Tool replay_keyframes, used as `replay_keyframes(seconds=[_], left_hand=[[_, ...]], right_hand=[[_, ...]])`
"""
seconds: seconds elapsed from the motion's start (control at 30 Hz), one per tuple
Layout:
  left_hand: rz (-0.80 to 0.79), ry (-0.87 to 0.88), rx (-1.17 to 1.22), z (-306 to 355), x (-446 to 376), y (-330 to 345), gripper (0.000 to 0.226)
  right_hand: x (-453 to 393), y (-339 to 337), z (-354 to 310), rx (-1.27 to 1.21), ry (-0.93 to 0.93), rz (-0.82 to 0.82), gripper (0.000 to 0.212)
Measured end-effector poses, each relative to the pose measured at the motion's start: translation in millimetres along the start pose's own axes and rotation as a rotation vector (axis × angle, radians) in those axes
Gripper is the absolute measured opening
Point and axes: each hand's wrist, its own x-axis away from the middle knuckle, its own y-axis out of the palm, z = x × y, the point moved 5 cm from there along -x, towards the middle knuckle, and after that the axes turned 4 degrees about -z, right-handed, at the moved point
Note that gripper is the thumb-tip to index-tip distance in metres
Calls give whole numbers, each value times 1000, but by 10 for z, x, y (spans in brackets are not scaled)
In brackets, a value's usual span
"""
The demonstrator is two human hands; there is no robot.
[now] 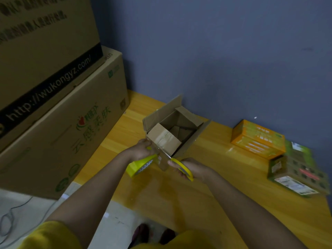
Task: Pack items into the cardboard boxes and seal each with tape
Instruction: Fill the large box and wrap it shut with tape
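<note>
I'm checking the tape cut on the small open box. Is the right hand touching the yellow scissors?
Touching. The head view shows the right hand with its fingers curled round the handle of the yellow scissors, whose blade points toward the cardboard box.

Bare counter (179,198) open between both forearms and rightward to the orange box (258,139); stacked cartons (53,105) wall off the left, blue wall (215,60) close behind.
</note>
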Motion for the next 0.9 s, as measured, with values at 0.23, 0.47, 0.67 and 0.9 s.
replay_keyframes(seconds=[0.23, 0.47, 0.67, 0.9], left_hand=[[15, 41, 39, 112, 92, -12, 64], [17, 56, 92, 226, 207, -44, 59], [16, 51, 123, 255, 249, -46, 59], [13, 65, 146, 290, 267, -62, 58]], right_hand=[[63, 71, -181, -39, -36, -49, 39], [88, 40, -230, -121, 22, -160, 35], [64, 52, -246, -100, 35, -186, 26], [55, 50, -229, -129, 44, -204, 36]])
